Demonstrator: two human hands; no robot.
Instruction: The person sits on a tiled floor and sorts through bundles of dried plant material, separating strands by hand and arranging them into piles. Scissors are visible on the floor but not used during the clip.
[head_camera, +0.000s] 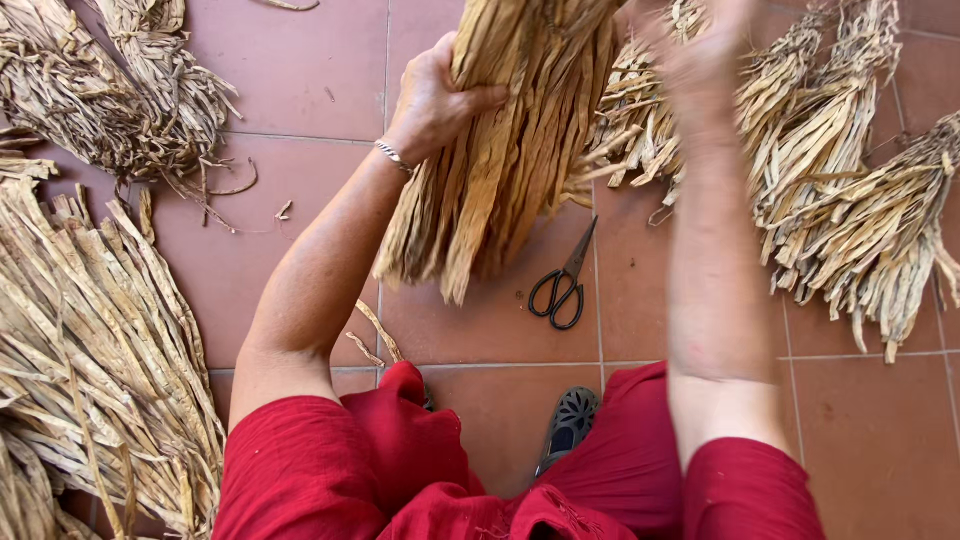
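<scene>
left hand (432, 100) closed around bundle of dried leaf strips (500, 150), fingers wrapped at its side, bundle held above tiled floor (300, 80). right hand (700, 50) blurred, grip cannot be told. black scissors (562, 285) on floor below bundle.

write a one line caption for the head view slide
Left hand grips a bundle of dried leaf strips above black scissors on the tiled floor.

Light: bright, even, diffuse daylight | Shadows: soft, faint under scissors (562, 285) and leaf bundle (500, 150) | Glare: none | Blur: right hand (700, 50) motion-smeared | Focus: floor tiles (300, 70) sharp | Edges: mild wide-angle stretch
</scene>
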